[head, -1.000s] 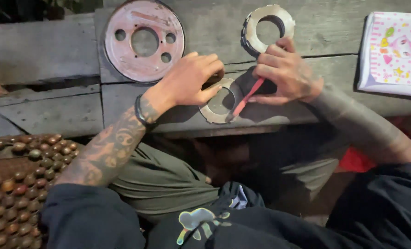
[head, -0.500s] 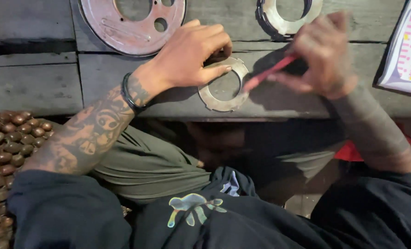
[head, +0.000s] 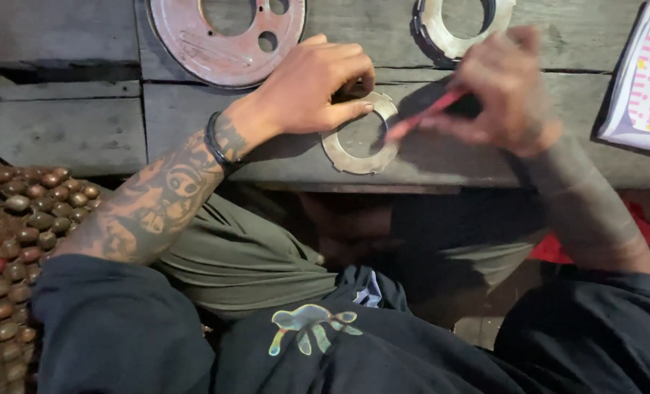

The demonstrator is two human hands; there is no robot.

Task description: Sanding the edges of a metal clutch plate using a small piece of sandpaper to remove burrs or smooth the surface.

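Ring (head: 361, 138) of grey metal lies flat near the front edge of the wooden counter (head: 69, 131). Left hand (head: 314, 87) presses on its upper left rim, fingers curled, nothing enclosed. Right hand (head: 504, 91), blurred, has a closed grip on a red pen (head: 423, 117), tip at the ring's right rim. Round disc (head: 226, 36) with holes behind; a second ring (head: 460, 25) beside it.
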